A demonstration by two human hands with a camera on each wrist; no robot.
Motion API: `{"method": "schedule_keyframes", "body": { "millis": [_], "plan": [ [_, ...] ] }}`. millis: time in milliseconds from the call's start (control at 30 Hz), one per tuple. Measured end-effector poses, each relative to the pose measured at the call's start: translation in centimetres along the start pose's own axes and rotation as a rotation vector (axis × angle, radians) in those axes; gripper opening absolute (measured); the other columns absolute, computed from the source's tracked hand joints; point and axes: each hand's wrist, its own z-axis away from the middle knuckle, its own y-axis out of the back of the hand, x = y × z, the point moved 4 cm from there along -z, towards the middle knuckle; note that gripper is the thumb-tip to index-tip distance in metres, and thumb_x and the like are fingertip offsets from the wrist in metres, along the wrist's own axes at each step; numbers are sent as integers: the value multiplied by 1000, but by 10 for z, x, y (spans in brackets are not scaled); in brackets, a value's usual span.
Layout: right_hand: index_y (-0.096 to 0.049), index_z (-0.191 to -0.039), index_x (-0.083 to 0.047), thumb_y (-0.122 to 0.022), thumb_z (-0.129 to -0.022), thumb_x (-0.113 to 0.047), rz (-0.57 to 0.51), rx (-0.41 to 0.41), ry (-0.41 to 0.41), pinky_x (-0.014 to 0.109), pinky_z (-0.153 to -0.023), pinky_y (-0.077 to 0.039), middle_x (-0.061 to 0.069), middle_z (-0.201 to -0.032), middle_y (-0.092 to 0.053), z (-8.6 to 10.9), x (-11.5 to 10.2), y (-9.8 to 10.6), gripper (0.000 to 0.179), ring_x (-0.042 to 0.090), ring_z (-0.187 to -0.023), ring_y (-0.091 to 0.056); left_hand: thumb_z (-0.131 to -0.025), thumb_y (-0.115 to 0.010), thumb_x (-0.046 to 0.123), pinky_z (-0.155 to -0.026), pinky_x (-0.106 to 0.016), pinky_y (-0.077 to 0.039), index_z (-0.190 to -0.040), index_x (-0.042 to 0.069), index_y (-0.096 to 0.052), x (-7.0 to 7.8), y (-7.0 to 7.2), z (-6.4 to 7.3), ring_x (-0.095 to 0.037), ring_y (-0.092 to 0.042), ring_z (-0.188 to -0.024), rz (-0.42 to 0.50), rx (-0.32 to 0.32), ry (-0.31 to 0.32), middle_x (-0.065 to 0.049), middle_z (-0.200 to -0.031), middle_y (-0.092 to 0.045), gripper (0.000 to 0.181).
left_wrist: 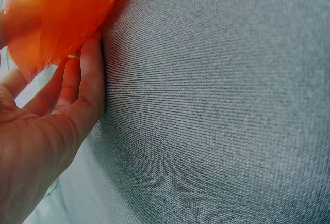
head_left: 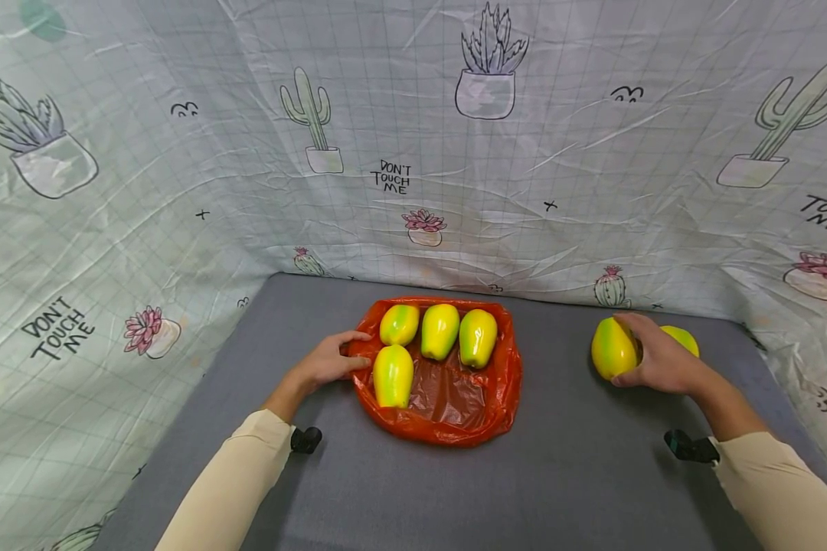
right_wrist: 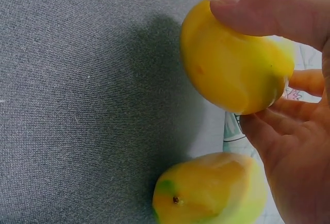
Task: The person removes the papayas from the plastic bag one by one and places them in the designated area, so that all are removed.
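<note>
In the head view, a red plastic bag point(head_left: 448, 436) lies with its mouth spread wide and several shiny yellow-green papayas point(head_left: 393, 375) inside. My left hand point(head_left: 327, 358) holds the bag's left edge, with fingertips against the thin orange-red plastic point(left_wrist: 67, 17) in the left wrist view. Off to the right, my right hand point(head_left: 665, 360) grips another papaya point(head_left: 613, 350) between thumb and fingers. The right wrist view shows this papaya point(right_wrist: 232, 59) raised off the cloth, its shadow apart from it. A second papaya point(right_wrist: 211, 190) rests close by, partly hidden by the hand in the head view.
A grey cloth-covered table point(head_left: 558, 474) carries everything. Pale sheeting point(head_left: 400, 99) printed with potted plants rises behind it and at both sides. Grey tabletop separates the bag from the right-hand papayas.
</note>
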Motion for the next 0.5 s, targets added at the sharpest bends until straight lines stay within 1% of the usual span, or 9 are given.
{"method": "schedule_keyframes", "body": {
  "millis": [167, 333, 500],
  "plan": [
    [-33, -151, 15, -96, -66, -25, 15, -5, -2, 65, -92, -47, 38, -148, -39, 0, 2, 0, 113, 47, -116, -50, -96, -73, 24, -80, -28, -57, -148, 11, -55, 0, 0, 0, -20, -65, -99, -3, 3, 10, -21, -138, -59, 57],
    [-34, -151, 14, -96, -66, -25, 19, -10, -6, 65, -91, -47, 38, -148, -39, 0, 2, 0, 112, 47, -115, -50, -96, -73, 24, -79, -28, -57, -149, 8, -54, -1, 0, 0, -19, -65, -97, 6, -5, -1, -22, -137, -59, 58],
    [-35, -150, 15, -96, -66, -26, 27, -9, 1, 61, -89, -48, 37, -146, -41, 0, 3, -1, 111, 45, -113, -51, -97, -72, 24, -78, -27, -56, -150, 6, -52, 1, -1, 2, -18, -65, -95, 7, -8, -13, -23, -137, -58, 60]
  ]
}}
